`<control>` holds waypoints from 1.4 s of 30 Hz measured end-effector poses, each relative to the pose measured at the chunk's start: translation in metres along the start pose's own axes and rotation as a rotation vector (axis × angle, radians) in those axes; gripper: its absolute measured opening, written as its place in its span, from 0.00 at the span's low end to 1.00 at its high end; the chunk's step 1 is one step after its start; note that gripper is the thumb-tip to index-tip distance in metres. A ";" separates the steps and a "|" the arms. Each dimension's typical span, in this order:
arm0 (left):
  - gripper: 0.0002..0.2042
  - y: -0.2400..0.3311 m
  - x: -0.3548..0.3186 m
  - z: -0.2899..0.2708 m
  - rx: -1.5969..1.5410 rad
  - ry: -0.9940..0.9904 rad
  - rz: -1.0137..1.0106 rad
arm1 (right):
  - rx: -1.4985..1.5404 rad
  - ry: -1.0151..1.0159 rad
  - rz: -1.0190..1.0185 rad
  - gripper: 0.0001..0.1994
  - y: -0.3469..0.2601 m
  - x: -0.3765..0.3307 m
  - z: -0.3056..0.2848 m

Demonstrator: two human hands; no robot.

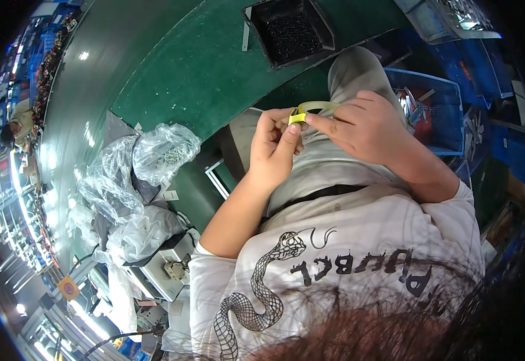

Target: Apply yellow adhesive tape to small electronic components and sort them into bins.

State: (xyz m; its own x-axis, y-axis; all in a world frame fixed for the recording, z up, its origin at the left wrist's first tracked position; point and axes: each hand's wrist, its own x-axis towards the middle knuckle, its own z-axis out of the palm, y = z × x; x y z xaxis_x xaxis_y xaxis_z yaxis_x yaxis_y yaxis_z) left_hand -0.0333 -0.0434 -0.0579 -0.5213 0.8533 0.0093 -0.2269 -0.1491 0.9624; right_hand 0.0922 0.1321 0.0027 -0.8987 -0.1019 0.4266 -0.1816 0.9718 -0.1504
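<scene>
Pinching a thin yellow-green curved band [312,108] between both hands, my left hand [274,147] and right hand [368,126] grip its ends above my lap.

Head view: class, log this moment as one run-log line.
left hand: pinches yellow strip | right hand: pinches same strip | behind: green table, black tray
</scene>
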 end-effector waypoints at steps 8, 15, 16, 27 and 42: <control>0.09 0.001 -0.001 0.003 -0.064 -0.039 0.042 | -0.010 -0.062 0.081 0.19 0.002 -0.004 0.007; 0.08 0.004 -0.001 0.002 -0.075 -0.013 -0.045 | -0.045 -0.001 0.013 0.19 0.004 -0.001 0.005; 0.08 0.004 -0.001 0.002 -0.076 -0.012 -0.045 | -0.048 0.004 0.001 0.19 0.004 -0.001 0.005; 0.10 0.005 0.000 0.001 -0.103 -0.020 -0.069 | -0.012 0.036 -0.005 0.19 0.005 0.002 0.012; 0.07 0.008 0.002 -0.003 -0.212 -0.034 -0.137 | 0.053 -0.030 0.013 0.22 0.004 -0.001 0.017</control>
State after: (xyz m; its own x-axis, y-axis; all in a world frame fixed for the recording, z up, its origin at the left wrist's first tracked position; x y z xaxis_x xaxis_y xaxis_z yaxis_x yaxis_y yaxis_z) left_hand -0.0386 -0.0443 -0.0514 -0.4464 0.8887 -0.1043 -0.4631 -0.1297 0.8768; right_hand 0.0856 0.1324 -0.0134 -0.9125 -0.0962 0.3977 -0.1897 0.9606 -0.2029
